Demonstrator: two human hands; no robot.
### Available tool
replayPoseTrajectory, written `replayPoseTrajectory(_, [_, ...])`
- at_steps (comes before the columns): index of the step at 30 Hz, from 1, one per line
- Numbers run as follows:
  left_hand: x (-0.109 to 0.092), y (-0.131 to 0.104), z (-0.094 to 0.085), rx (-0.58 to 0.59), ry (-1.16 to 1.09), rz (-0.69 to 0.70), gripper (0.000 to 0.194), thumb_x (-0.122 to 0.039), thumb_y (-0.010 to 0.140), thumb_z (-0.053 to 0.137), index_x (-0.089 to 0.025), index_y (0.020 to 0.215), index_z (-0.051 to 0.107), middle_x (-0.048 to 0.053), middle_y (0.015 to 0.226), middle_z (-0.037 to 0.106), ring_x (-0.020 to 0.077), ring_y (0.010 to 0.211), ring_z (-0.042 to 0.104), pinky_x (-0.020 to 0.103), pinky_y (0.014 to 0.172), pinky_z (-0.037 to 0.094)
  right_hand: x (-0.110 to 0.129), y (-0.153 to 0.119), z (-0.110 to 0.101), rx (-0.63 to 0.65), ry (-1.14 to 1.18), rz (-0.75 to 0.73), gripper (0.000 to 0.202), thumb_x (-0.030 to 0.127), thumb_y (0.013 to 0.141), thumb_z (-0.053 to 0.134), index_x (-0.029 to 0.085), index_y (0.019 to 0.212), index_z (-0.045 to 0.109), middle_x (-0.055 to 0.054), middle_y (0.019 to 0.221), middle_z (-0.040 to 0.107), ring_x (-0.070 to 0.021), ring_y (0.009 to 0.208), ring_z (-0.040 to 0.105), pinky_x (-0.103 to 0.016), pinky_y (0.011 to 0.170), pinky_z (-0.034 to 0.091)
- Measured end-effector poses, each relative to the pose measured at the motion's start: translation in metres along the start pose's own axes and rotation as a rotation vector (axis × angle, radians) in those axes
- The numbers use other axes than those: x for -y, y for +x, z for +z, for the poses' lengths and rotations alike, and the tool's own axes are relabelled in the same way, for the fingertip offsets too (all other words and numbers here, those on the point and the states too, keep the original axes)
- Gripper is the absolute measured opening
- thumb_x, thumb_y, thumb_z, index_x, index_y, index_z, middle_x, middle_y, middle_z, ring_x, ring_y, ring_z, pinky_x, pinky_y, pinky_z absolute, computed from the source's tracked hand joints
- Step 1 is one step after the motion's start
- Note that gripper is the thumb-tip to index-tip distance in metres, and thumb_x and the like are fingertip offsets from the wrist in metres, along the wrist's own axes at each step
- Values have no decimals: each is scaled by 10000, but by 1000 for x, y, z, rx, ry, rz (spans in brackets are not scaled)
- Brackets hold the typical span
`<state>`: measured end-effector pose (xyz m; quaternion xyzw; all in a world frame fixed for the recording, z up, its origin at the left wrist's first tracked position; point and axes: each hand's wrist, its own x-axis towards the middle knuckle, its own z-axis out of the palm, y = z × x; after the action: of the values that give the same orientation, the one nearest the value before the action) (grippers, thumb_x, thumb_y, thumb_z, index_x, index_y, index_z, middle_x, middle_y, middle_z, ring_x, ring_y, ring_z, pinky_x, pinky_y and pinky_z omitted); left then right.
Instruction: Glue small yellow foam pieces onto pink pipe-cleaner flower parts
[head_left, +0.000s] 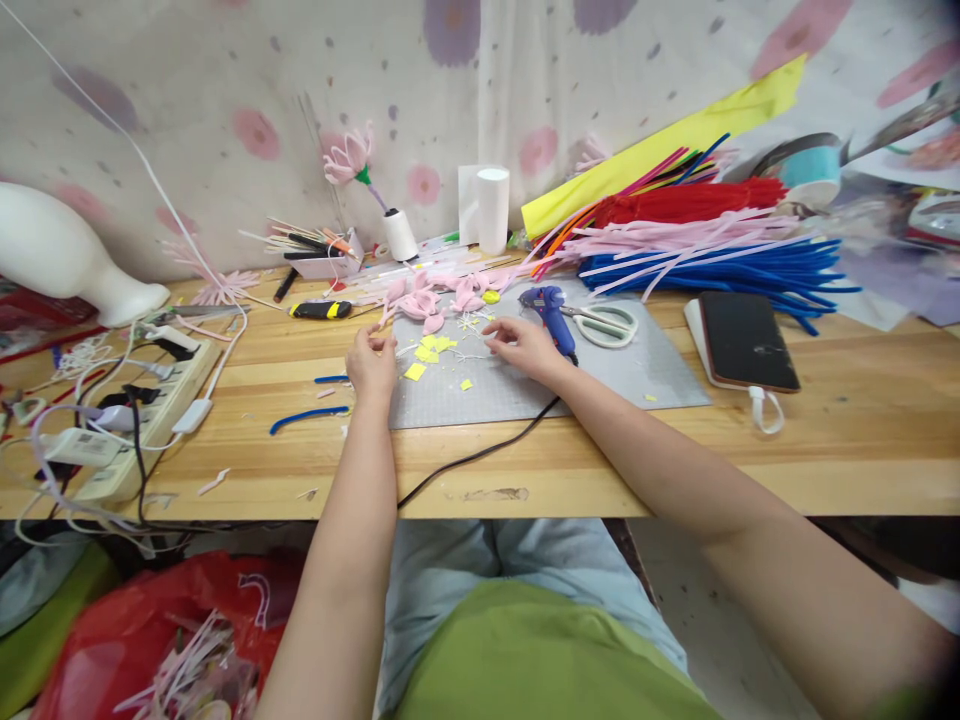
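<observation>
- Lower centre of the frame: a black cord (480, 457) crosses the wooden table (600, 480) and runs up past the front edge of the grey mat (517, 398), under the right forearm.
- Left of centre: the left hand (371, 362) is at the mat's left edge, thumb and fingertips bent close together; whether a thin piece is pinched there, I cannot tell.
- Centre: the yellow pieces (415, 371) lie scattered on the mat between the hands, with thin white strands (471, 356) just behind and beside them.
- Just right of centre: the right hand (525, 350) reaches in over the mat, fingers loosely curled, tips at the end of a white strand; touching or gripping, I cannot tell.
- The step in hand seems to be handling these small parts; the next move would call for a light fingertip pinch, with the right wrist kept clear of the blue glue gun (553, 318).
- Beyond the hands: pink petal shapes (420, 305) along the mat's far edge, scissors (606, 325) right of the glue gun.
- Upper centre-left: a pink flower (351, 160) leans in a white holder (400, 237).
</observation>
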<state>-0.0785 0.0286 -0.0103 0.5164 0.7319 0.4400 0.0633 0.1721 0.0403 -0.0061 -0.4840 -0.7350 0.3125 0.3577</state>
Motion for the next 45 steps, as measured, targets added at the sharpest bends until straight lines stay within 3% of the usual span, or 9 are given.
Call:
replayPoseTrajectory(4, [-3, -1, -1, -34, -3, 20, 336, -314, 769, 572, -177, 1075, 555, 39, 789, 665, 192, 828, 619, 322, 811, 433, 8, 14, 7, -7, -26, 50, 201, 223, 754, 592, 175, 948, 615, -36, 897, 676, -138, 800, 612, -265, 741, 456])
replayPoseTrajectory(10, [-8, -7, 3, 168, 21, 65, 336, -276, 835, 464, -172, 1142, 555, 57, 808, 699, 205, 910, 623, 358, 885, 418, 32, 45, 31, 154, -233, 147, 333, 249, 751, 623, 189, 1073, 564, -41, 984, 684, -168, 886, 617, -284, 776, 438])
replayPoseTrajectory(16, [-9, -8, 5, 276, 126, 100, 390, -243, 850, 434, -157, 1215, 541, 85, 956, 713, 228, 1051, 591, 394, 954, 385, 44, 57, 49, 158, -354, 183, 380, 167, 724, 603, 183, 1101, 557, -53, 955, 675, -190, 879, 611, -299, 776, 434])
replayPoseTrajectory(20, [-10, -8, 6, 256, 165, 97, 402, -248, 850, 439, -188, 1237, 532, 79, 1056, 691, 246, 1114, 553, 424, 988, 351, 42, 62, 45, 102, -155, 233, 360, 104, 696, 586, 163, 1051, 570, -27, 877, 660, -151, 800, 601, -271, 744, 448])
replayPoseTrajectory(25, [-10, -10, 7, 169, 135, 109, 396, -212, 797, 512, -190, 1191, 552, 76, 971, 693, 248, 1022, 576, 433, 973, 345, 33, 60, 27, 43, 277, 249, 325, 115, 681, 626, 142, 997, 555, -7, 776, 611, -97, 658, 571, -229, 651, 468])
replayPoseTrajectory(32, [-18, -14, 5, -23, -33, 132, 389, -157, 758, 523, -198, 1144, 547, 48, 925, 661, 185, 813, 591, 348, 899, 391, 25, 39, 9, 149, 565, 268, 344, 112, 666, 647, 178, 973, 508, 19, 676, 598, -109, 620, 616, -227, 592, 489])
replayPoseTrajectory(38, [-36, -30, 17, 150, -211, 125, 326, -284, 765, 592, -217, 1085, 584, 14, 774, 654, 150, 688, 583, 289, 743, 440, 13, 26, 8, 163, 519, 206, 330, 108, 652, 638, 186, 942, 501, 59, 623, 569, -87, 548, 568, -202, 538, 419])
replayPoseTrajectory(42, [-43, -42, 34, 362, -492, 103, 414, -216, 700, 661, -203, 1103, 570, 51, 921, 684, 137, 748, 627, 257, 690, 463, 11, 22, 12, 173, 512, 164, 313, 115, 656, 618, 185, 937, 498, 68, 617, 570, -74, 548, 533, -204, 564, 410])
replayPoseTrajectory(45, [-42, -45, 42, 430, -621, 35, 438, -170, 656, 686, -201, 1078, 571, 26, 809, 681, 126, 692, 630, 252, 674, 485, 14, 20, 15, 189, 488, 150, 327, 116, 656, 609, 189, 957, 503, 65, 635, 581, -78, 569, 540, -215, 596, 431])
